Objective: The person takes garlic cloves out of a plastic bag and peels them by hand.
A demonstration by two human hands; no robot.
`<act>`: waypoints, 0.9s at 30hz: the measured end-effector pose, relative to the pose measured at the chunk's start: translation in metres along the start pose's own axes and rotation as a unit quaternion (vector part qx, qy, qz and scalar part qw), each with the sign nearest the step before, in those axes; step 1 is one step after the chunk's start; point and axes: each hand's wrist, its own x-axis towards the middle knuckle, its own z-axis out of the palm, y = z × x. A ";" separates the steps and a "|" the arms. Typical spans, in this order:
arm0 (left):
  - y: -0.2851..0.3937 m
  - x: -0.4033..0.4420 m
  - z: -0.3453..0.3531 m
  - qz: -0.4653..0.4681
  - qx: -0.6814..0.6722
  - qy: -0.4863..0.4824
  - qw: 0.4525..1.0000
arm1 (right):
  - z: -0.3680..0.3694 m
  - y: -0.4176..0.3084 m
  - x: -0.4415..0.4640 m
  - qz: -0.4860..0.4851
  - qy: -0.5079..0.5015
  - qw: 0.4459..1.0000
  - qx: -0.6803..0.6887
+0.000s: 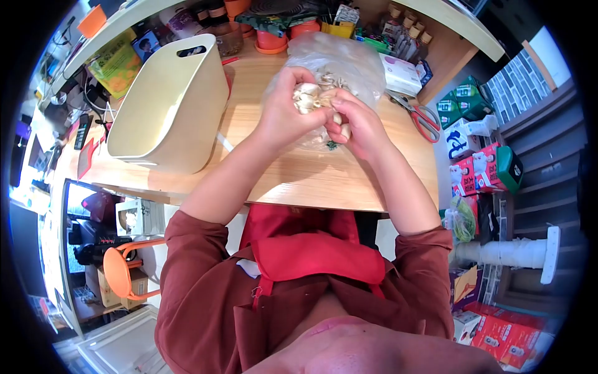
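Over the table, my left hand is closed around a garlic bulb, its thumb stretched toward my right hand. My right hand meets it from the other side, thumb and fingertips pinching at the bulb. Pale garlic cloves show among the curled fingers of my right hand. Behind and under both hands lies a clear plastic bag with more garlic in it. My fingers partly hide the bag's near side and the bulb.
A cream plastic bin stands on the wooden table at the left. Red-handled scissors lie near the right edge, by a white box. Flower pots and small corked bottles line the back. An orange stool is at lower left.
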 end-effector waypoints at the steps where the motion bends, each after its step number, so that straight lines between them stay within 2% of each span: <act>1: 0.000 0.001 -0.001 0.001 0.002 -0.007 1.000 | -0.002 -0.002 0.000 -0.001 -0.003 1.000 -0.003; 3: 0.004 0.003 -0.004 0.002 0.008 -0.020 1.000 | -0.006 -0.005 0.000 -0.003 -0.009 1.000 -0.009; 6: -0.003 0.007 -0.010 0.034 0.111 -0.069 0.991 | -0.007 -0.011 0.000 -0.037 0.029 0.999 -0.004; 9: -0.004 -0.001 -0.010 -0.040 0.133 -0.227 0.964 | -0.010 -0.011 0.003 -0.066 0.033 0.997 -0.030; 12: -0.001 -0.008 -0.007 -0.063 0.176 -0.349 0.918 | -0.015 -0.006 0.007 -0.074 0.017 0.996 -0.055; 15: -0.003 -0.010 -0.003 -0.095 0.198 -0.413 0.884 | -0.015 -0.004 0.007 -0.078 -0.012 0.994 -0.077; 18: -0.009 -0.012 -0.004 -0.059 0.223 -0.454 0.860 | -0.012 -0.002 0.007 -0.076 -0.005 0.994 -0.083; 21: -0.008 -0.014 -0.009 0.014 0.188 -0.412 0.891 | -0.009 0.000 0.007 -0.077 0.011 0.994 -0.074; 24: -0.002 -0.004 -0.012 -0.034 0.165 -0.327 0.930 | -0.013 -0.001 0.007 -0.073 -0.004 0.993 -0.095; 27: -0.005 0.006 -0.009 -0.181 0.064 -0.172 0.966 | -0.016 0.006 0.009 -0.081 0.036 0.989 -0.123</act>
